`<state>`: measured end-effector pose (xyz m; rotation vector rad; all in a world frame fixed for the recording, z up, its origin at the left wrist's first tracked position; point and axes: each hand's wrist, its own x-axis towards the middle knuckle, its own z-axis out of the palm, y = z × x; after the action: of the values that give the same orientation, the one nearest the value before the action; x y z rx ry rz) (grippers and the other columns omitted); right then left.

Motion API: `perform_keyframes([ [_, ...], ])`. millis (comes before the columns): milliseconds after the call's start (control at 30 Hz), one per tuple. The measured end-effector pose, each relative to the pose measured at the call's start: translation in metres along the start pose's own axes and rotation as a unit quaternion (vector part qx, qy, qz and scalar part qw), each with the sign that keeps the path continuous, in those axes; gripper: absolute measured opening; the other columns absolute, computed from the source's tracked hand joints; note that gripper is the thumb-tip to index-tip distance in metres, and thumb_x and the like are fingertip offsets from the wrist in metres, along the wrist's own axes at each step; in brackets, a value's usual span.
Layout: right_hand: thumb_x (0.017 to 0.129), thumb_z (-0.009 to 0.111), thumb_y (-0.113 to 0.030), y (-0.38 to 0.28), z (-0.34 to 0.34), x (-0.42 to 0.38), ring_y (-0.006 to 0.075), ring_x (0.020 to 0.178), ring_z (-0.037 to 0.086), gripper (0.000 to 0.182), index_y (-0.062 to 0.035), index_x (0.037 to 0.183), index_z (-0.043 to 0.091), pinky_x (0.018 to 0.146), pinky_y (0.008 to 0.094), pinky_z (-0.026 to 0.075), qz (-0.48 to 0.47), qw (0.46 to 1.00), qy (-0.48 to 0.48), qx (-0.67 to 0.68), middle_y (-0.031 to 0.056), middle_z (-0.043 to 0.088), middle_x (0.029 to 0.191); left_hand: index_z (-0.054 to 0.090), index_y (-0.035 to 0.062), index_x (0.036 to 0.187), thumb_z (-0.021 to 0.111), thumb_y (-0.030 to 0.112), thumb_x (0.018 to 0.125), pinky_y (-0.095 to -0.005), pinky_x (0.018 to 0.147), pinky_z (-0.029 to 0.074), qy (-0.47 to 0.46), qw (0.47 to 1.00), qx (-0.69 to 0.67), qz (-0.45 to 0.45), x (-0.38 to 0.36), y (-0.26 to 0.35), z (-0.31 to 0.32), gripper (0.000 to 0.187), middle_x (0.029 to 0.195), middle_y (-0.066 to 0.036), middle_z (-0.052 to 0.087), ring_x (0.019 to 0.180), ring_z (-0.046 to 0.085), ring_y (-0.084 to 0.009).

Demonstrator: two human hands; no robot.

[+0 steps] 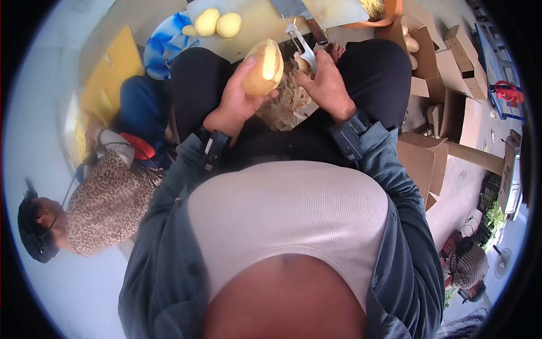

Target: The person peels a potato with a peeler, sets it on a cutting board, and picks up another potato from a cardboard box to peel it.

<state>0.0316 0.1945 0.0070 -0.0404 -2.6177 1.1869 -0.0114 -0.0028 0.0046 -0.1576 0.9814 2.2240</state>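
Note:
My left hand [240,93] grips a partly peeled potato [264,69], its pale flesh showing in a strip along the upper side and brown skin on the rest. In my right hand [327,85] is a white-handled peeler [305,50], its head pointing up and away from me, a short distance right of the potato and apart from it. Between my knees, below both hands, lies a heap of potato peelings [292,101]. Two peeled potatoes [218,23] sit on the pale board ahead.
A cleaver [299,16] lies on the cutting board [254,28], near an orange bowl [389,12] of shredded potato. Left stands a blue-and-white basin [164,48]. Cardboard boxes [420,48], one holding potatoes, line the right. A person in leopard print [110,203] sits at left; another person [468,265] is lower right.

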Motion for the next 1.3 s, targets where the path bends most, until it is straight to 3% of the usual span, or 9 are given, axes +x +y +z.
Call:
perform_keyframes([
  [300,0.095,0.048,-0.020,-0.009,-0.009,0.001,0.0439,0.070,0.057,0.019,-0.0019,0.092,0.048,0.061,0.0496,0.044,-0.011,0.995,-0.019,0.095,0.0240,0.058,0.069,0.032,0.0065,0.142,0.036,0.050,0.095,-0.0378,0.067,0.056,-0.138,0.981,-0.112,-0.072,-0.001,-0.003,-0.008,0.064,0.133,-0.028,0.042,0.116,0.051,-0.0395],
  [400,0.095,0.047,-0.021,-0.007,-0.008,0.002,0.0443,0.069,0.057,0.019,-0.0022,0.091,0.048,0.060,0.0507,0.044,-0.009,0.997,-0.019,0.070,0.0246,0.057,0.069,0.040,0.0083,0.138,0.037,0.045,0.095,-0.0340,0.062,0.050,-0.116,0.985,-0.090,-0.094,-0.009,0.000,0.003,0.056,0.125,-0.020,0.053,0.109,0.056,-0.0356],
  [733,0.095,0.048,-0.020,-0.011,-0.013,0.000,0.0454,0.070,0.056,0.020,-0.0009,0.091,0.049,0.060,0.0494,0.044,-0.016,0.997,-0.031,0.075,0.0261,0.057,0.071,0.030,0.0070,0.142,0.040,0.048,0.094,-0.0339,0.062,0.053,-0.153,0.980,-0.094,-0.087,-0.011,-0.004,-0.006,0.064,0.130,-0.028,0.045,0.109,0.055,-0.0379],
  [900,0.095,0.050,-0.019,-0.013,-0.012,-0.006,0.0450,0.076,0.055,0.020,0.0003,0.090,0.051,0.062,0.0454,0.045,-0.013,0.986,-0.088,0.141,0.0262,0.057,0.077,0.036,0.0066,0.139,0.040,0.046,0.094,-0.0326,0.058,0.051,-0.069,0.996,-0.041,-0.049,-0.013,-0.004,-0.003,0.060,0.127,-0.024,0.050,0.108,0.056,-0.0365],
  [1000,0.095,0.050,-0.019,-0.013,-0.012,-0.009,0.0440,0.079,0.056,0.019,-0.0010,0.090,0.051,0.063,0.0445,0.045,-0.015,0.986,-0.110,0.126,0.0251,0.058,0.080,0.039,0.0060,0.137,0.041,0.046,0.094,-0.0349,0.062,0.053,-0.107,0.991,-0.073,-0.036,-0.011,-0.006,-0.009,0.059,0.125,-0.024,0.052,0.109,0.056,-0.0363],
  [1100,0.095,0.050,-0.021,-0.020,-0.014,-0.018,0.0429,0.078,0.057,0.018,-0.0029,0.094,0.054,0.064,0.0460,0.045,-0.045,0.971,-0.170,0.163,0.0242,0.059,0.081,0.042,0.0069,0.135,0.042,0.047,0.093,-0.0379,0.066,0.054,-0.013,0.997,-0.072,-0.031,-0.001,-0.009,-0.024,0.057,0.123,-0.021,0.054,0.111,0.056,-0.0347],
  [1167,0.094,0.050,-0.023,-0.023,-0.011,-0.023,0.0419,0.075,0.058,0.020,-0.0048,0.100,0.055,0.065,0.0473,0.046,-0.118,0.955,-0.260,0.076,0.0228,0.060,0.081,0.047,0.0079,0.130,0.045,0.047,0.092,-0.0385,0.067,0.052,-0.017,0.995,-0.091,-0.031,-0.001,-0.004,-0.008,0.055,0.117,-0.016,0.057,0.106,0.057,-0.0334],
  [1233,0.093,0.051,-0.024,-0.021,-0.008,-0.023,0.0424,0.072,0.059,0.022,-0.0054,0.104,0.055,0.065,0.0489,0.046,-0.137,0.951,-0.269,0.069,0.0214,0.061,0.080,0.051,0.0089,0.125,0.048,0.047,0.091,-0.0391,0.067,0.050,-0.022,0.993,-0.108,-0.032,-0.001,-0.001,0.007,0.052,0.112,-0.011,0.060,0.101,0.059,-0.0320],
  [1300,0.093,0.052,-0.023,-0.018,-0.011,-0.021,0.0400,0.067,0.058,0.020,-0.0056,0.103,0.055,0.063,0.0447,0.047,-0.136,0.952,-0.210,0.173,0.0202,0.061,0.076,0.046,0.0105,0.131,0.048,0.049,0.091,-0.0356,0.068,0.052,0.062,0.986,-0.154,-0.027,-0.003,-0.002,0.015,0.056,0.120,-0.017,0.056,0.111,0.056,-0.0293],
])
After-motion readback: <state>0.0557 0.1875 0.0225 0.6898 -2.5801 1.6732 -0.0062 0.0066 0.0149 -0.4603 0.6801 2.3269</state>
